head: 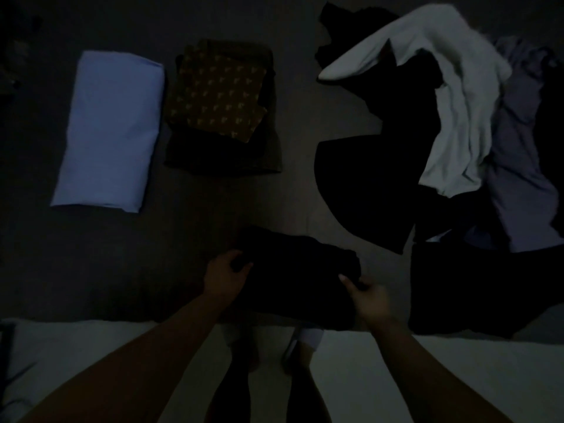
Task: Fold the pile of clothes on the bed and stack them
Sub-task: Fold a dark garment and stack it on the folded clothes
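**Desk:** What do the fingers show?

**Photographer:** The left hand [227, 274] curls over the left edge of a dark, folded cloth garment [293, 279] at lower centre of the frame, thumb on top, fingers tucked under the fabric. The right hand [367, 296] pinches the garment's right edge between thumb and fingers. Both grasp cloth; neither is released.

**Desk:** And where does it lie?

**Photographer:** On the dark bed cover [122, 270], close to the near edge of the bed, between the two forearms.

**Desk:** Around it?

**Photographer:** Upper left, a pale blue folded cloth rectangle [110, 129]. Just right of it, a brown patterned folded piece [219, 96] sits atop a darker folded stack [225, 154]. Upper right, the unfolded heap: a white crumpled shirt [451, 102], a greyish-purple crumpled garment [518, 166] and black clothes [366, 184] spread below them.

**Desk:** Risks?

**Photographer:** The light is very low and the garment is nearly black, so its layers are hard to read. If it is lifted by the two ends only, I judge the middle may sag and the fold slip open. It also lies near the bed's edge; a careless tug could slide it off. Set crooked, it could tip the patterned stack.
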